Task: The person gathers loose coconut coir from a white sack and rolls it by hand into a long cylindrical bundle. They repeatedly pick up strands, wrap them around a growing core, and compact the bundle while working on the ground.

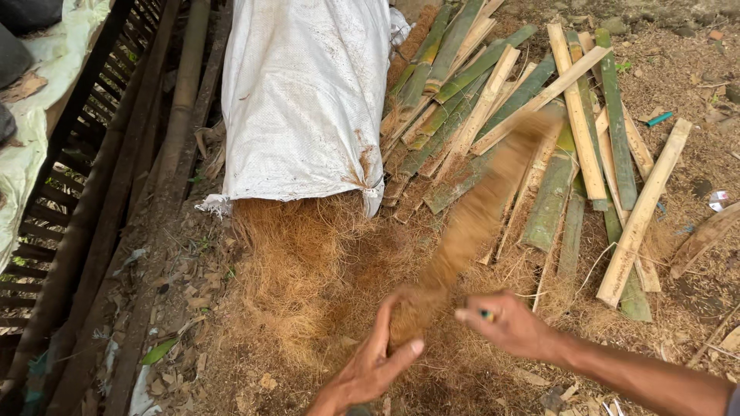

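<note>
Gripping a fibre bundle [462, 223] at its base, my left hand [370, 370] steadies it; right hand [509, 323] hovers open beside it.

Blurred along its whole length: bundle of brown fibre [470, 223], strands impossible to tell apart. Cut off at the top edge: white sack [304, 92] and split bamboo slats [578, 115]. Hidden by fibre: left hand [370, 370] palm. Too small to tell: bright bit at right hand [509, 323] fingers.
</note>
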Demonstrator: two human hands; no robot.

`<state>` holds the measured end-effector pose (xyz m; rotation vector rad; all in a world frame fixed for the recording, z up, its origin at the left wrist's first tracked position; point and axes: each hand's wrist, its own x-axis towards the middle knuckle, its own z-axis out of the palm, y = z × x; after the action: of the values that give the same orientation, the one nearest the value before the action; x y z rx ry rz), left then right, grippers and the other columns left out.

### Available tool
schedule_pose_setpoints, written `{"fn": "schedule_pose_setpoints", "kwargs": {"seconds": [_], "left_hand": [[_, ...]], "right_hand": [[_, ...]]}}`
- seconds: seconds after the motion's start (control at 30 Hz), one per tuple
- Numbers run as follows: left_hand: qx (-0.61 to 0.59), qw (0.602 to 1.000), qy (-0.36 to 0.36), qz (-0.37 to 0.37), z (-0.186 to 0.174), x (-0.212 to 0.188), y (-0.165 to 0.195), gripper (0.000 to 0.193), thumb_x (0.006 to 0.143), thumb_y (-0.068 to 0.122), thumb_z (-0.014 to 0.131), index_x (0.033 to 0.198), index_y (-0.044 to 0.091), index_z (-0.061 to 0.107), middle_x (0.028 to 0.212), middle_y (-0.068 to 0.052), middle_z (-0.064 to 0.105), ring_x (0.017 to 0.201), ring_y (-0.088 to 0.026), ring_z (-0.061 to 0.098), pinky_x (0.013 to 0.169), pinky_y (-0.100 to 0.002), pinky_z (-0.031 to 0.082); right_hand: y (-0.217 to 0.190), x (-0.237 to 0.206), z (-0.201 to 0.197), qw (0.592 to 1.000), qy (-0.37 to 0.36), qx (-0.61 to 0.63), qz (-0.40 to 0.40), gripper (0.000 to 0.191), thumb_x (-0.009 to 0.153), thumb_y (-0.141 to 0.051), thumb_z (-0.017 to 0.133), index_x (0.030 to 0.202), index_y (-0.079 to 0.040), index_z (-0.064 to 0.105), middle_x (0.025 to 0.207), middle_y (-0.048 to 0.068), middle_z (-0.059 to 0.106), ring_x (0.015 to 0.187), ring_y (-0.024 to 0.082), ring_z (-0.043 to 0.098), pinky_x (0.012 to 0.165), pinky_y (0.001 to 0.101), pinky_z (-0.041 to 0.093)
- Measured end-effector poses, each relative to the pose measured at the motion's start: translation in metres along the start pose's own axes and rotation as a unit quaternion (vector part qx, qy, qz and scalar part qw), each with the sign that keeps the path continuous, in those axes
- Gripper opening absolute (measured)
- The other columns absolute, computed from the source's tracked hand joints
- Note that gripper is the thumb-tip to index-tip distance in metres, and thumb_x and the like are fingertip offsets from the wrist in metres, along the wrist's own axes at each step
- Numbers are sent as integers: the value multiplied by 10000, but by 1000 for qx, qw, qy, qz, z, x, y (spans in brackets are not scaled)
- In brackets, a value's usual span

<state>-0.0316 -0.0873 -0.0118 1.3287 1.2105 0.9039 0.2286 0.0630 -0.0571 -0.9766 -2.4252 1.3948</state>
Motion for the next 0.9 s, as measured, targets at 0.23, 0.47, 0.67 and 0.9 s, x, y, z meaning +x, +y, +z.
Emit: {"fn": "schedule_pose_setpoints", "kwargs": {"seconds": [0.23,0.47,0.67,0.9], "left_hand": [[51,989,94,-101,19,18,-34,769,1001,442,587,1619,155,231,1187,-340,695,865,-415,680,767,-624,585],[178,973,-5,-147,26,11,-13,499,1088,241,542,1566,185,414,998,-257,774,675,-314,726,577,-465,617],[482,875,38,24,37,2,2,366,957,14,527,1290,166,537,985,-232,736,687,-317,757,519,-453,656],[534,828,25,172,36,-9,-6,400,967,47,567,1328,218,542,990,-184,728,826,-341,763,618,-476,645]], "right_hand": [[-70,-7,-2,898,-109,-204,-375,381,1029,-192,597,653,-131,594,489,-37,507,368,129,424,377,302,465],[-131,22,-57,883,-233,-336,-230,342,1019,-135,537,682,-91,578,539,21,553,390,192,514,356,327,480],[-127,58,-80,874,-388,-228,-184,377,1050,-290,553,730,-109,635,616,16,596,496,144,516,417,319,451],[-92,58,-74,889,-430,-75,-140,489,1073,-482,540,833,-85,695,643,3,535,530,118,450,482,324,430]]}}
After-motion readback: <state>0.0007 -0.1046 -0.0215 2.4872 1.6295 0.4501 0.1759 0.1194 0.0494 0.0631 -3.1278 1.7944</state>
